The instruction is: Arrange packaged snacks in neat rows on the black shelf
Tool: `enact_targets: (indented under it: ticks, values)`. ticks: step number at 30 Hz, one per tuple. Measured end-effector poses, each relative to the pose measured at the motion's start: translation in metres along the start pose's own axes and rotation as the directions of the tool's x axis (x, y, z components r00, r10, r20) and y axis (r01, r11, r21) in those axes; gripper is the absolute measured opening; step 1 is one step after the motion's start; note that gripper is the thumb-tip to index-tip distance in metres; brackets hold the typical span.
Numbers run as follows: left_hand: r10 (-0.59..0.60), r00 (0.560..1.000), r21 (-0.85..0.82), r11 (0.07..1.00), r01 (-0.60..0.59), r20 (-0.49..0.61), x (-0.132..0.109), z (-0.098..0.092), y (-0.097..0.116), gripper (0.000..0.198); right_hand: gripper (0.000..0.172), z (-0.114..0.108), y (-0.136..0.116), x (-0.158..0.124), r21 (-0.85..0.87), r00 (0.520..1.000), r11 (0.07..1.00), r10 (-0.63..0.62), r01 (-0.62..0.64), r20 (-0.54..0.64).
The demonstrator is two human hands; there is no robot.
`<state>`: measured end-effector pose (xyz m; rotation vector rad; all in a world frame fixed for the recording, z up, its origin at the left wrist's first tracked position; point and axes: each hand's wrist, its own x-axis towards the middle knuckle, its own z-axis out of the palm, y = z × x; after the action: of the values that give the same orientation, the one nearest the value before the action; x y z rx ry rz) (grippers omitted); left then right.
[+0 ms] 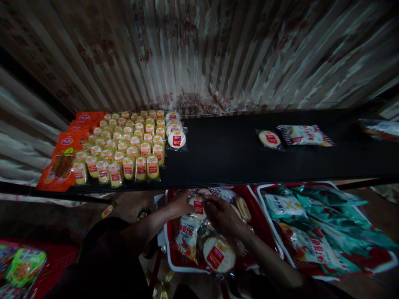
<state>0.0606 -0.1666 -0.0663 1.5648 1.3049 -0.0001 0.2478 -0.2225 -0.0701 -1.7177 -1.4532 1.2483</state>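
Both my hands are down in a red basket [174, 257] of snack packets below a black shelf [237, 158]. My left hand [182, 204] and my right hand [222, 216] are closed together on a small round cake packet with a red label [198, 206]. A larger round cake packet [219, 254] and a white snack bag [187, 236] lie in the same basket under my hands. On the shelf's left end stand several rows of small yellow cake packets [124, 145], with a short stack of round cake packets [176, 139] beside them.
A round cake packet [269, 139] and a striped snack bag [304, 135] lie on the shelf's right part. Orange packets [64, 162] sit at its far left. A second red basket [324, 232] holds green bags; another basket [25, 265] is at lower left. Curtain behind.
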Motion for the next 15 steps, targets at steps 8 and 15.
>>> enact_targets:
  ticks: [8, 15]
  values:
    - [0.033, 0.985, -0.25, 0.968, 0.01, 0.167, -0.001, 0.001, 0.0, 0.046, 0.029, -0.007, -0.001, -0.008, 0.008, 0.999, 0.999, -0.037, 0.036, 0.016]
    - [0.253, 0.88, -0.486, 0.873, -0.029, 0.401, -0.013, -0.014, 0.016, 0.038, 0.03, -0.034, -0.01, -0.01, 0.047, 0.978, 0.994, -0.101, 0.094, 0.184]
